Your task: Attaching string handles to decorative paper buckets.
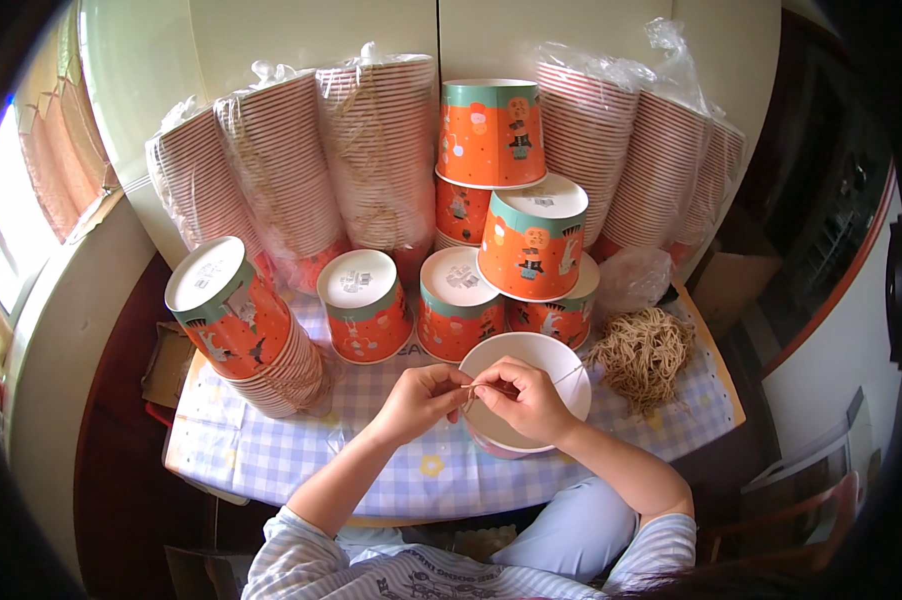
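Observation:
My left hand [423,402] and my right hand [527,402] meet above the near part of an open white paper bucket [569,352]. The fingertips of both pinch a thin tan string between them. Past my right hand, a strand of string [571,375] runs over the bucket's rim toward a tangled heap of tan string [643,358] on the table. The bucket stands upright, its mouth facing up. My fingers hide how the string is looped or twisted.
Several orange and green paper buckets [364,310] stand upside down beyond my hands, some stacked [491,135]. A tilted nested stack [236,320] is at the left. Tall plastic-wrapped bucket stacks [379,150] line the back. A blue checked cloth [271,450] covers the table.

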Tool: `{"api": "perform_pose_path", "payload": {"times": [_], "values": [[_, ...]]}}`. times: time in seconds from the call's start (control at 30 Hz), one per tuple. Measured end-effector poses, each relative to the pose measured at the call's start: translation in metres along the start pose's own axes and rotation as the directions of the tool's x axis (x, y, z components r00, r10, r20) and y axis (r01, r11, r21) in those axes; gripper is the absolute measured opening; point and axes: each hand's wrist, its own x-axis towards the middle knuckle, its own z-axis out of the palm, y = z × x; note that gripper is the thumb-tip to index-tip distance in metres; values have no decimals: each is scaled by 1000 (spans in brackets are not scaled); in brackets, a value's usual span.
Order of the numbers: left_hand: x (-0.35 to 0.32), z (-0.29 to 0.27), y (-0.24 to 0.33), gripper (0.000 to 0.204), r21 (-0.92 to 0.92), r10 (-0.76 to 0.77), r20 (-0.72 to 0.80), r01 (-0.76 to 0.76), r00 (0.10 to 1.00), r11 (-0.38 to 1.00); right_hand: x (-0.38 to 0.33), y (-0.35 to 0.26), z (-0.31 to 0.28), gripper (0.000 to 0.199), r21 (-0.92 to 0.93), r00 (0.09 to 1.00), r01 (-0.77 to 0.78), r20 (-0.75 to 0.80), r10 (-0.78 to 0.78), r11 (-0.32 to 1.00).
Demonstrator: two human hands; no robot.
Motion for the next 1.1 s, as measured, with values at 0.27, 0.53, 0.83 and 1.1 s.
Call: {"api": "perform_pose_path", "payload": {"times": [0.27, 0.53, 0.83, 1.1], "values": [[-2, -3, 2, 11, -269, -181, 92, 199, 979, 942, 0, 1, 0, 5, 46, 1000, 3, 5, -3, 999], [-3, -5, -3, 9, -487, -209, 157, 260, 965, 834, 1, 5, 1, 5, 37, 1000, -5, 29, 4, 999], [-4, -7, -6, 11, -501, -210, 195, 281, 958, 819, 0, 5, 2, 5, 119, 998, -31, -53, 37, 992], [-4, -11, -8, 12, -613, -248, 342, 415, 907, 673, 0, 5, 1, 16, -33, 991, 130, 45, -129, 991]]}}
